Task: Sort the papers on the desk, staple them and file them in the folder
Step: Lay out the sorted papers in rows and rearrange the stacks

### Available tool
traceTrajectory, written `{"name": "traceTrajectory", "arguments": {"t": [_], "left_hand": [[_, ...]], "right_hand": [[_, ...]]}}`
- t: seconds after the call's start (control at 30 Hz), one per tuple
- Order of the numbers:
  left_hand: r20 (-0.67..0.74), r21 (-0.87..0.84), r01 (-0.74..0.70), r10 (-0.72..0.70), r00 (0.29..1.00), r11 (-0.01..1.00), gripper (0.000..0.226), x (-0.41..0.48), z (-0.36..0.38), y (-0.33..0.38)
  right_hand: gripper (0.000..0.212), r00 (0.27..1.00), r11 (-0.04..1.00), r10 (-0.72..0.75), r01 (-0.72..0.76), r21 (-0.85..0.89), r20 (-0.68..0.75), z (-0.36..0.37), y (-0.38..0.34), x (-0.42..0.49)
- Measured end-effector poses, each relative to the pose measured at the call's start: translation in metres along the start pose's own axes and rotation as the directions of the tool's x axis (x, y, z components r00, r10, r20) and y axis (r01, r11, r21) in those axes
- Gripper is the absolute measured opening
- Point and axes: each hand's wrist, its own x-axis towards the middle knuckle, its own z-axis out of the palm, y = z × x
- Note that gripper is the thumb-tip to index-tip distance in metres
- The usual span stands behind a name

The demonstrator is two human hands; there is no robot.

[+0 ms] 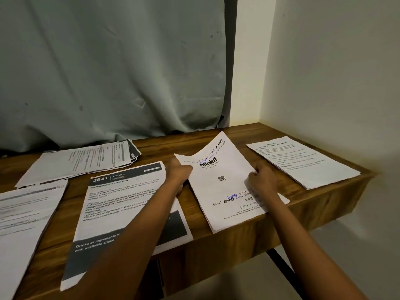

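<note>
Papers (218,187) — blinkit stack — held by left hand (180,176), right hand (263,180).

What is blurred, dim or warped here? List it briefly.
Head view: dim, warm light; the far-left sheet has smeared, unreadable text; the blinkit stack shows sharp print; the wide lens bows the desk toward the frame edges; the curtain lies in flat shade.

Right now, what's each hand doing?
Left hand: grips the left edge of the blinkit stack.
Right hand: fingers curled at its right edge; whether they hold it cannot be told.
</note>
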Motion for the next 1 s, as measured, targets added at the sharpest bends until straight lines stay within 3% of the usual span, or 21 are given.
{"name": "traceTrajectory", "arguments": {"t": [0.1,0.23,0.4,0.53,0.7,0.83,0.93,1.0], "left_hand": [[-0.051,0.044,-0.028,0.031,0.998,0.999,0.045,0.006,-0.007,-0.003],[-0.042,0.047,-0.040,0.042,0.998,0.998,0.058,0.007,-0.013,-0.013],[-0.068,0.040,-0.117,0.119,0.991,0.992,0.043,0.001,-0.014,-0.017],[-0.036,0.084,-0.181,0.185,0.982,0.980,0.037,-0.005,-0.015,-0.013],[0.101,0.182,-0.214,0.198,0.975,0.960,0.048,-0.011,-0.015,-0.008],[0.116,0.243,-0.131,0.105,0.988,0.961,0.089,-0.012,-0.013,-0.002],[0.095,0.268,-0.097,0.074,0.993,0.959,0.082,-0.021,-0.012,0.012],[0.086,0.148,-0.093,0.081,0.993,0.985,0.071,-0.024,-0.015,0.018]], "right_hand": [[0.024,0.999,0.997,0.032,-0.031,0.077,-0.012,-0.006,0.001,-0.005],[0.009,0.993,0.988,0.062,-0.047,0.147,-0.096,-0.011,-0.003,-0.009],[0.009,0.988,0.982,0.053,-0.026,0.185,-0.144,-0.014,-0.006,-0.015],[0.008,0.977,0.957,0.129,-0.078,0.280,-0.170,-0.013,-0.007,-0.015],[0.006,0.982,0.929,0.135,-0.079,0.361,-0.131,-0.018,-0.007,-0.015],[0.006,0.984,0.909,0.149,-0.097,0.404,-0.100,-0.032,-0.013,-0.007],[0.004,0.986,0.902,0.156,-0.115,0.416,-0.065,-0.045,-0.023,0.002],[0.001,0.984,0.883,0.177,-0.161,0.441,0.004,-0.048,-0.030,0.005]]}}
